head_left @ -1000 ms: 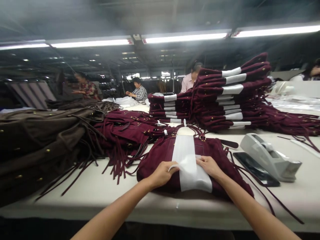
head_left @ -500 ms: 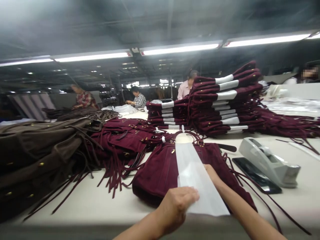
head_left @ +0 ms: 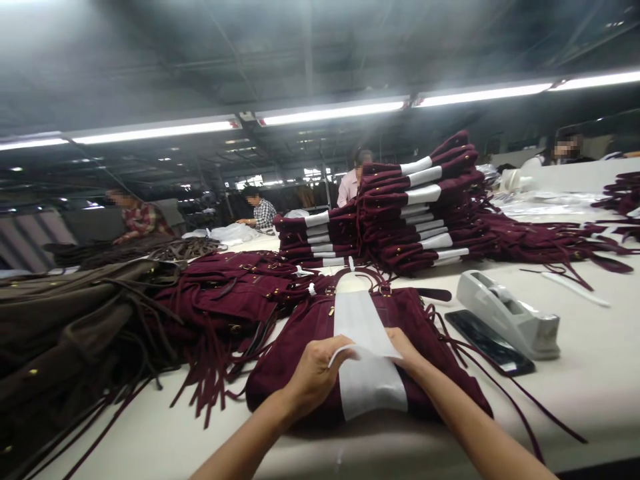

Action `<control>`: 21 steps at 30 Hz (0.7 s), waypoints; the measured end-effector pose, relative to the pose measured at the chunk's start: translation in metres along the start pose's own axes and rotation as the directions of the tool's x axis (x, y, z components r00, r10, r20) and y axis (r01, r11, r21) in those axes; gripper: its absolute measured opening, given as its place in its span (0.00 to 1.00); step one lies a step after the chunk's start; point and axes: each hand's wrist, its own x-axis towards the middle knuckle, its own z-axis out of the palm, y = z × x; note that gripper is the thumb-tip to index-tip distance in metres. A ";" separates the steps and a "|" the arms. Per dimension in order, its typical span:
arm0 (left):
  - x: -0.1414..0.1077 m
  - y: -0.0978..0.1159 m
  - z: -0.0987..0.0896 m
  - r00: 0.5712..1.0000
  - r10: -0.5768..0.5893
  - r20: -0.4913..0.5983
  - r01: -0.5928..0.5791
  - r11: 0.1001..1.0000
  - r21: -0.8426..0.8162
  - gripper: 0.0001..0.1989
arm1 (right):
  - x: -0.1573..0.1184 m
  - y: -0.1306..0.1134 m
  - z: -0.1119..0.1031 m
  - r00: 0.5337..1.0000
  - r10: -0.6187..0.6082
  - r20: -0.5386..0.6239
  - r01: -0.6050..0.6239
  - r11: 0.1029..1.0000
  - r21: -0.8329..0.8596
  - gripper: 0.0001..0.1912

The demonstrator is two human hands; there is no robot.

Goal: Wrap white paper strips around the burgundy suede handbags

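A maroon handbag [head_left: 295, 360] lies flat on the table in front of me, its handles pointing away. Down its middle runs a white paper strip [head_left: 357, 317], which bends round the near edge of the bag. My left hand [head_left: 320, 370] is closed on an end of the strip that curls up over the bag. On the other side my right hand [head_left: 403, 350] grips the strip's edge, thumb on top, its other fingers partly hidden. Both hands are just above the bag's front.
A grey tape dispenser [head_left: 507, 313] and a black phone [head_left: 490, 343] stand to the right. Stacked maroon bags with white bands [head_left: 420, 213] rise behind. Dark brown bags [head_left: 100, 320] and more maroon bags [head_left: 230, 287] crowd the left. Several people sit or stand farther back.
The strip's near end, which hung over the front of the bag, is now folded back up over it. My left hand has moved up and left; the right hand has come into fuller view.
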 end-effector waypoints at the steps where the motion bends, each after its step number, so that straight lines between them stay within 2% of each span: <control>1: 0.004 -0.005 -0.001 1.000 -0.007 0.023 0.007 1.000 -0.003 0.18 | -0.004 -0.002 0.000 1.000 -0.014 -0.006 0.014 0.999 0.042 0.23; 2: 0.007 -0.012 -0.002 1.000 -0.020 0.022 0.020 1.000 -0.010 0.19 | -0.008 -0.003 -0.001 0.999 -0.029 -0.014 0.029 0.997 0.075 0.27; 4: 0.009 -0.030 -0.002 0.996 -0.067 -0.054 0.065 0.997 -0.036 0.21 | -0.016 -0.006 -0.002 0.999 -0.051 -0.016 0.053 0.986 0.159 0.31; 6: 0.007 -0.047 -0.001 0.981 -0.129 -0.142 0.120 0.991 -0.065 0.24 | -0.022 -0.007 -0.004 0.998 -0.064 0.026 0.054 0.957 0.285 0.31; 8: 0.002 -0.059 0.003 0.970 -0.175 -0.168 0.162 0.983 -0.086 0.26 | -0.026 -0.008 -0.005 0.993 -0.080 0.092 0.038 0.919 0.392 0.28; 10: -0.003 -0.064 0.008 0.979 -0.175 -0.108 0.166 0.982 -0.088 0.25 | -0.029 -0.008 -0.007 0.983 -0.101 0.153 0.027 0.905 0.424 0.26; 12: -0.008 -0.064 0.015 0.991 -0.133 0.013 0.134 0.989 -0.069 0.20 | -0.036 -0.012 -0.008 0.971 -0.116 0.210 0.017 0.906 0.422 0.25; 14: -0.010 -0.062 0.020 0.987 -0.083 0.136 0.089 0.995 -0.036 0.14 | -0.048 -0.019 -0.008 0.962 -0.110 0.252 0.000 0.916 0.402 0.25; 16: -0.009 -0.061 0.022 0.977 -0.051 0.209 0.053 0.999 -0.003 0.12 | -0.067 -0.027 -0.003 0.942 -0.118 0.313 0.009 0.944 0.329 0.26; 17: -0.008 -0.061 0.022 0.973 -0.043 0.226 0.043 0.999 0.006 0.13 | -0.079 -0.029 0.002 0.923 -0.147 0.357 0.049 0.962 0.270 0.26; 19: -0.005 -0.064 0.021 0.970 -0.034 0.242 0.033 0.999 0.009 0.15 | -0.104 -0.026 0.022 0.859 -0.241 0.451 0.205 0.970 0.128 0.25; 21: -0.003 -0.068 0.020 0.966 -0.023 0.256 0.023 1.000 0.003 0.17 | -0.127 -0.009 0.051 0.792 -0.364 0.491 0.417 0.909 0.000 0.22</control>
